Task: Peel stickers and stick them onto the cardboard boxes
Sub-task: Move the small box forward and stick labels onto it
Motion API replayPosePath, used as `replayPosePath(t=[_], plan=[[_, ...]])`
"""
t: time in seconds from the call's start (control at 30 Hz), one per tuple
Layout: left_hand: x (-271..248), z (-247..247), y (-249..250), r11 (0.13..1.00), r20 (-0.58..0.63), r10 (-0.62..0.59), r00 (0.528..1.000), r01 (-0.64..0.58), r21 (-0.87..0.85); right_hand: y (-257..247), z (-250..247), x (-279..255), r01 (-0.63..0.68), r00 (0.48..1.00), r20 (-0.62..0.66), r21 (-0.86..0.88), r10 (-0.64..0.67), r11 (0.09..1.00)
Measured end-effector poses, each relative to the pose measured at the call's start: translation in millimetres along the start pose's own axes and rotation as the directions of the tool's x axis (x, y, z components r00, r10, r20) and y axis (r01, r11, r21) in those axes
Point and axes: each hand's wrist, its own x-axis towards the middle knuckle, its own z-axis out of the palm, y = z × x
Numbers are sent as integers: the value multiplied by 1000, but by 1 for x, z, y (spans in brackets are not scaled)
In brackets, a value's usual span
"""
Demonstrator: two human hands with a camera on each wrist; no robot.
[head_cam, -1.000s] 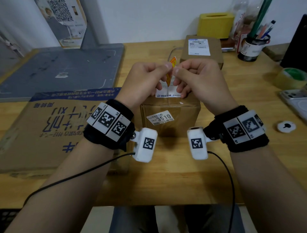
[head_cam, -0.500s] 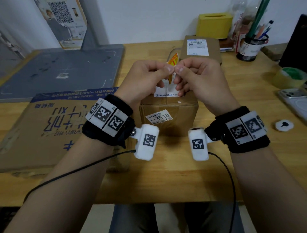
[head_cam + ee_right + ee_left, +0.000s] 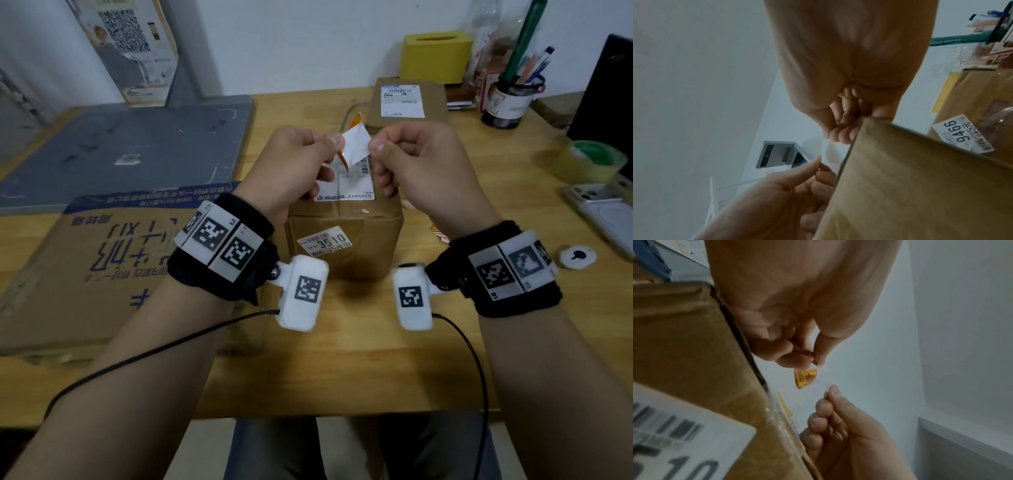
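Observation:
Over the small cardboard box (image 3: pixel 342 240) in the head view, my left hand (image 3: pixel 330 142) pinches an orange sticker (image 3: pixel 342 161) between thumb and forefinger. My right hand (image 3: pixel 376 147) pinches the white backing paper (image 3: pixel 356 144), which spreads between the two thumbs. The left wrist view shows the orange sticker (image 3: pixel 805 378) hanging just under my left hand (image 3: pixel 816 363), with my right hand (image 3: pixel 829 392) a little apart from it. A second cardboard box (image 3: pixel 435 99) with a white label stands further back.
A flattened cardboard sheet (image 3: pixel 102 257) lies at the left, with a grey mat (image 3: pixel 120 147) behind it. On the right are a tape roll (image 3: pixel 589 161), a phone (image 3: pixel 606 212), a small white disc (image 3: pixel 578 257) and a pen cup (image 3: pixel 510 99). A yellow box (image 3: pixel 435 58) stands by the wall.
My hands have drawn apart. The white backing, folded against the orange sticker before, now shows spread between the thumbs, and the sticker has come away from it.

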Motion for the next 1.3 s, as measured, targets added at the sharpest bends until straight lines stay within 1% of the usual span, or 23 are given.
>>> replayPosePath(t=[0.1,0.2,0.27,0.4,0.53,0.7,0.8,0.9,1.1,1.2,1.3], plan=[[-1,0,4,1000,11,-5,1000,4,7,-4,1,0,-26,1000,-16,18,26,1000],[-4,0,6,999,27,12,1000,-13,47,-10,3,0,-50,999,18,27,50,998],[-5,1,7,997,28,21,999,-23,68,-10,3,1,-37,999,22,2,37,999],[-8,1,10,997,33,-7,999,4,75,-7,4,2,-25,1000,-14,-15,25,1000],[-11,2,14,995,72,-22,997,15,101,-6,3,2,-30,999,-15,-30,30,999],[-12,1,17,996,119,-53,991,44,83,-6,4,1,-18,999,-30,-54,17,998],[-11,1,15,989,93,-16,996,3,146,-6,4,1,-3,1000,-13,-52,3,999],[-7,0,10,991,20,25,999,-27,129,-4,3,1,-3,1000,-5,-36,3,999],[-5,1,7,997,-13,13,1000,-12,77,0,1,2,-21,999,-46,28,23,999],[-5,1,8,997,-26,11,1000,-8,79,1,-1,2,-44,998,-37,75,46,996],[-4,1,8,997,-20,0,1000,2,82,2,-3,1,-52,998,-23,81,54,995]])
